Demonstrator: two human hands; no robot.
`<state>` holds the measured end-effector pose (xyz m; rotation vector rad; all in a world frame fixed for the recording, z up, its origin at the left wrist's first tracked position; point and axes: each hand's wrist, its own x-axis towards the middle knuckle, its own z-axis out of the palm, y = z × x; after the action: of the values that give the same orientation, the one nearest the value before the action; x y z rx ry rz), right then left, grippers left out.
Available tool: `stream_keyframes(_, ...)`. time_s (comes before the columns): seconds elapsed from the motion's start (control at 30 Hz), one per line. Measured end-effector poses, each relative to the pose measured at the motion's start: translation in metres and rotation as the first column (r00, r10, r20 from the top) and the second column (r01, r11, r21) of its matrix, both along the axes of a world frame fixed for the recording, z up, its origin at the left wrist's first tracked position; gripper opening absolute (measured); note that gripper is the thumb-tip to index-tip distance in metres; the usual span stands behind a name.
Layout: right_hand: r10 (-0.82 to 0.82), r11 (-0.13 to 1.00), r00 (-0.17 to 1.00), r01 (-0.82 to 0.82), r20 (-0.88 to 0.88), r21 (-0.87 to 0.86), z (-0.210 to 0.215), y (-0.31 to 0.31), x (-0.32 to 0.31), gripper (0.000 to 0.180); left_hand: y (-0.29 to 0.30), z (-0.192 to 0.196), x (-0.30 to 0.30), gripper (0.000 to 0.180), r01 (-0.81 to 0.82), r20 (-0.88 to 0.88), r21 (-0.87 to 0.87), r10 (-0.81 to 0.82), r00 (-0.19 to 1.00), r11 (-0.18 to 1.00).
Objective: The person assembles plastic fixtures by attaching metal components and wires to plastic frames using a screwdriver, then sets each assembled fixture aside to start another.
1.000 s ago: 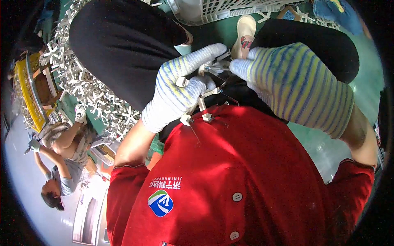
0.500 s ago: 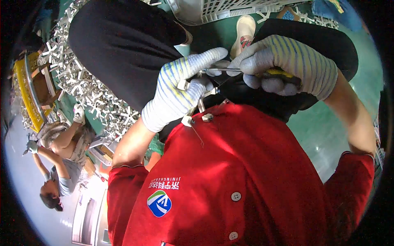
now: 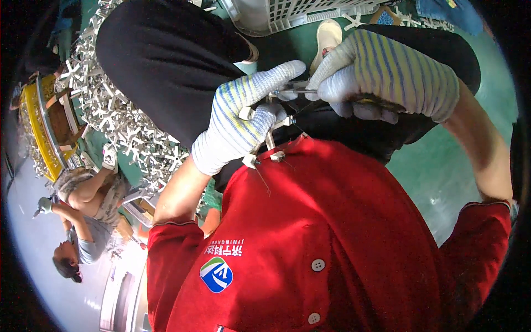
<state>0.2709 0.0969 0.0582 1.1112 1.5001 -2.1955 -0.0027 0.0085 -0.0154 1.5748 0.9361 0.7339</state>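
Note:
My left hand (image 3: pixel 232 119), in a striped knit glove, is closed around a white branched plastic part (image 3: pixel 270 141) above my lap. Several of its block-like ends stick out below my fingers, and thin wires trail from them. My right hand (image 3: pixel 395 77), gloved alike, grips a screwdriver (image 3: pixel 300 91) whose metal shaft points left towards the part. The dark handle is mostly hidden in my palm. Shaft tip and part meet by my left thumb and fingers, where I cannot tell whether they touch.
A large heap of white branched parts (image 3: pixel 119 110) lies on the green floor at left. A white slatted crate (image 3: pixel 298 12) stands at the far side. Further left are a yellow bin (image 3: pixel 41 133) and a seated person (image 3: pixel 91 232) with gloved hands.
My right hand has rolled over around the screwdriver, showing more of its back and hiding the handle's yellow part. My left hand and the white part have barely moved.

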Motion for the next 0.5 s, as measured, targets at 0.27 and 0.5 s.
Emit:
stream_keyframes(0.27,-0.356,0.861,0.92,0.392,0.165,-0.324,0.013,-0.013,0.0,0.029,-0.003,0.02,0.011,0.074,-0.141,0.235,-0.502,0.291,0.927,0.853)
stream_keyframes(0.5,-0.373,0.76,0.923,0.364,-0.097,0.538,0.002,-0.031,-0.002,0.023,0.01,0.027,0.012,0.112,0.071,0.48,-0.58,0.27,0.835,0.812)
